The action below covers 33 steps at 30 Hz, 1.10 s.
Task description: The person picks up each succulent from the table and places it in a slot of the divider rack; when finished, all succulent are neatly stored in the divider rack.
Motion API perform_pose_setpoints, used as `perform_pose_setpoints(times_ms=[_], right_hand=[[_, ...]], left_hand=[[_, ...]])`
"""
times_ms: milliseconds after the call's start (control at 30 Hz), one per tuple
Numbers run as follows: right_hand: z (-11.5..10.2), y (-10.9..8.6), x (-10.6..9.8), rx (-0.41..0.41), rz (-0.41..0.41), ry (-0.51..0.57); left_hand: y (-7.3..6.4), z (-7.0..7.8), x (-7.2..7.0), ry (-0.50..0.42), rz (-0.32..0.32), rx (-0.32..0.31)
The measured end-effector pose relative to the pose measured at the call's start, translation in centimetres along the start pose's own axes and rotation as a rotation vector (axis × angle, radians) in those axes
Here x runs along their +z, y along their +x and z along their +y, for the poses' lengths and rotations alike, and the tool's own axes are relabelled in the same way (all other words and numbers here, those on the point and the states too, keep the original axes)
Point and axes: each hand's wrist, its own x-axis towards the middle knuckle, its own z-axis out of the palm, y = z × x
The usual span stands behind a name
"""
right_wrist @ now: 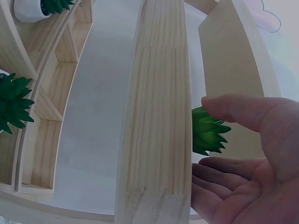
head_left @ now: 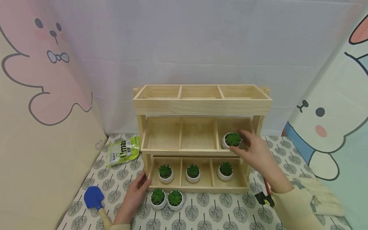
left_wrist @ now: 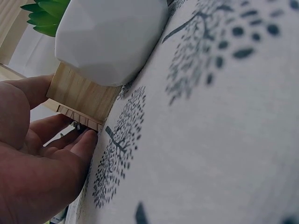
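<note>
Gripping the pot [head_left: 226,143] between thumb and fingers, your right hand [head_left: 257,153] is holding it in the middle tier's right bay [head_left: 234,123], near the divider [head_left: 215,134] and front lip [head_left: 198,154]. You could be tipping it by letting go early: whether its base is sitting flat, I can't tell. Your thumb is hovering close to the leaves [right_wrist: 209,133], so squeezing them could be pulling the plant loose. Your left hand [head_left: 134,193] is clasping the rack [head_left: 201,107] at its lower left corner; loosening there while pushing above could be shifting everything. Two plants [head_left: 158,198] are standing just beside that hand, and a careless turn could be toppling one.
</note>
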Motion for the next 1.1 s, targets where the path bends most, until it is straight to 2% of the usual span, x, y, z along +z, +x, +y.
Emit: perform_pose_setpoints(times_ms=[267,533,867,1100], right_hand=[[-0.4,-1.6,-0.3,-0.018,0.027,0.077],[-0.4,-3.6,-0.1,-0.031,0.065,0.083],[-0.2,-6.2,2.1,-0.088,0.193,0.21],[-0.3,-7.5,3.4,-0.096,0.203,0.258]], left_hand=[[0.0,0.0,0.0,-0.005,-0.002,-0.005],[0.1,-0.1,-0.1,-0.017,-0.014,-0.011],[0.1,0.0,-0.1,-0.017,-0.02,-0.012],[0.2,-0.1,-0.1,-0.028,-0.028,0.007]])
